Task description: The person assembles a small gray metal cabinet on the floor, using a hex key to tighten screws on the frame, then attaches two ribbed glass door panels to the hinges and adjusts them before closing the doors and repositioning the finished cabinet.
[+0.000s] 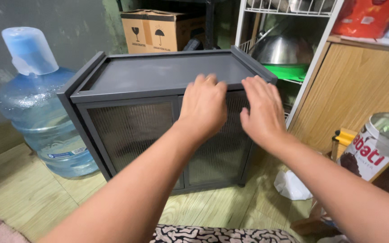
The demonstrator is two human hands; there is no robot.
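A low dark grey metal cabinet (149,74) with two ribbed glass doors stands on the floor in front of me. My left hand (203,105) rests with its fingertips on the front top edge of the cabinet, above the right door. My right hand (262,108) lies beside it on the same edge, near the cabinet's right corner, fingers spread. Neither hand holds anything. Both doors look closed.
A large blue water jug (41,117) stands left of the cabinet. A cardboard box (158,29) sits behind it. A white wire rack (289,49) with a metal bowl and a wooden cupboard (356,90) stand at right. A round tin (374,148) sits at lower right.
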